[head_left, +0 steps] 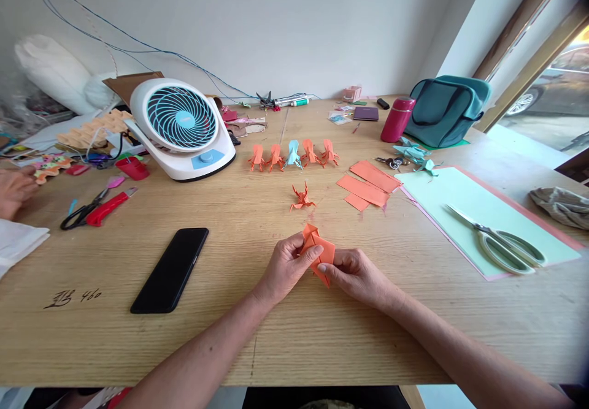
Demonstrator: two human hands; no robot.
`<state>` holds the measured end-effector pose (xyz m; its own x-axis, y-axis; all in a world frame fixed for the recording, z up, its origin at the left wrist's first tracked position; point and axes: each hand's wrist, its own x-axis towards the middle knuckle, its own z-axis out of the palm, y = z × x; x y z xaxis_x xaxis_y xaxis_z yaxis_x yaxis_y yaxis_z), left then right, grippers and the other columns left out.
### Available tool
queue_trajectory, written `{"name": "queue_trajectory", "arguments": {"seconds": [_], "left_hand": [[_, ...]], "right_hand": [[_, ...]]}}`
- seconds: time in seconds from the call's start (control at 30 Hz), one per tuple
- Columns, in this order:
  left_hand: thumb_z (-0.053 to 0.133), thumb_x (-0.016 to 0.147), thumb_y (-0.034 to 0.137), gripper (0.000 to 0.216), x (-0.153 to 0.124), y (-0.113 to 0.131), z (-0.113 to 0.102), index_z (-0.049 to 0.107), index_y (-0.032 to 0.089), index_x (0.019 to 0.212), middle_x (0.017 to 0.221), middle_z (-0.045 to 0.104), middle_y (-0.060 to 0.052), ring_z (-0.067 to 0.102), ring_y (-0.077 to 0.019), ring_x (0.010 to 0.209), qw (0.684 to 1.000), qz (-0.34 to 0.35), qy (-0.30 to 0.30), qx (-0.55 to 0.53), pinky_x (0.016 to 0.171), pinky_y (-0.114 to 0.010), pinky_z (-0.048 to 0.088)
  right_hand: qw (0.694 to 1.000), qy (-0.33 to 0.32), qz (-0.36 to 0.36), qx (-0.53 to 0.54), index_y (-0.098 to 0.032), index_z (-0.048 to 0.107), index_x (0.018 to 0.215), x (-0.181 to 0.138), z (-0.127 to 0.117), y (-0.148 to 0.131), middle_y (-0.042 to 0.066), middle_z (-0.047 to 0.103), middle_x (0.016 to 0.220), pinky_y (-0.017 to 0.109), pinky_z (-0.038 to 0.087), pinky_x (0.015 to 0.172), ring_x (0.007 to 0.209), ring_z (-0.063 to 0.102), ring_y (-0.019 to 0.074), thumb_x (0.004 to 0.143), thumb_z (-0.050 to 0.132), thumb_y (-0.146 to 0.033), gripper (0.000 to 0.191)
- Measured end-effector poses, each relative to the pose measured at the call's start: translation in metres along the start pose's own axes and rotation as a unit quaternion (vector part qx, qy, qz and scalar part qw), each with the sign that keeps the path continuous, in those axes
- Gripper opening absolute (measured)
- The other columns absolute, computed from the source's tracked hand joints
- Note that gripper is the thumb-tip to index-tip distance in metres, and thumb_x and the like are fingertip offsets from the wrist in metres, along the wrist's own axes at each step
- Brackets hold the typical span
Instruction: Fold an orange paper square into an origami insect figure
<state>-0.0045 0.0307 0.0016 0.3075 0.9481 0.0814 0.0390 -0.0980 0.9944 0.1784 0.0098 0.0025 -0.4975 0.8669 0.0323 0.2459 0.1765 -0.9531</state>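
Note:
Between my two hands is a partly folded piece of orange paper (pixel 324 252), held just above the table. My left hand (pixel 286 263) pinches its left side, thumb lying across the front. On the lower right edge my right hand (pixel 358 274) grips it between thumb and fingers; the fingertips behind the paper are hidden. Just beyond my hands lies a small orange folded paper figure with thin legs (pixel 302 198). Farther back stands a row of several similar figures, orange ones (pixel 308 151) and a light blue one (pixel 293 153). Cut orange paper pieces (pixel 372 182) lie to the right.
Scissors (pixel 499 241) rest on green paper sheets (pixel 442 213) at right. A black phone (pixel 170 270) lies at left, near a red cutter (pixel 109 207). Behind are a fan (pixel 181 121), a bottle (pixel 398 119) and a bag (pixel 446 111). Another person's hand (pixel 16 188) shows at far left.

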Motion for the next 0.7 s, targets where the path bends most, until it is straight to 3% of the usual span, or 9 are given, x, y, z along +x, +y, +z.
{"name": "queue_trajectory", "arguments": {"seconds": [0.27,0.43,0.7], "left_hand": [[0.064,0.088,0.048,0.037,-0.0006,0.0036,0.0006,0.058,0.015,0.073,0.066,0.045,0.003,0.039,-0.0102,0.062,1.000,-0.005,-0.017,-0.003,0.060,-0.024,0.033],[0.061,0.091,0.049,0.043,0.0007,0.0062,-0.0001,0.049,0.016,0.067,0.062,0.038,0.005,0.032,-0.0082,0.058,1.000,-0.005,-0.021,-0.010,0.056,-0.023,0.029],[0.064,0.090,0.045,0.040,0.0006,0.0031,-0.0006,0.051,0.016,0.065,0.065,0.043,0.004,0.036,-0.0093,0.062,1.000,0.009,0.005,-0.010,0.060,-0.024,0.032]], "right_hand": [[1.000,-0.002,-0.010,-0.006,-0.017,0.048,0.066,-0.0002,-0.0013,-0.0003,-0.005,0.036,0.062,0.024,0.024,0.052,0.056,0.029,0.0075,0.097,0.052,-0.051,0.047],[0.999,-0.016,-0.029,-0.013,-0.016,0.051,0.065,-0.0016,-0.0006,0.0003,-0.004,0.042,0.062,0.023,0.027,0.053,0.056,0.034,0.0074,0.097,0.056,-0.046,0.044],[0.999,-0.031,-0.028,-0.002,-0.017,0.050,0.067,-0.0012,0.0005,0.0016,-0.005,0.041,0.064,0.023,0.027,0.054,0.057,0.034,0.0075,0.098,0.055,-0.043,0.041]]}}
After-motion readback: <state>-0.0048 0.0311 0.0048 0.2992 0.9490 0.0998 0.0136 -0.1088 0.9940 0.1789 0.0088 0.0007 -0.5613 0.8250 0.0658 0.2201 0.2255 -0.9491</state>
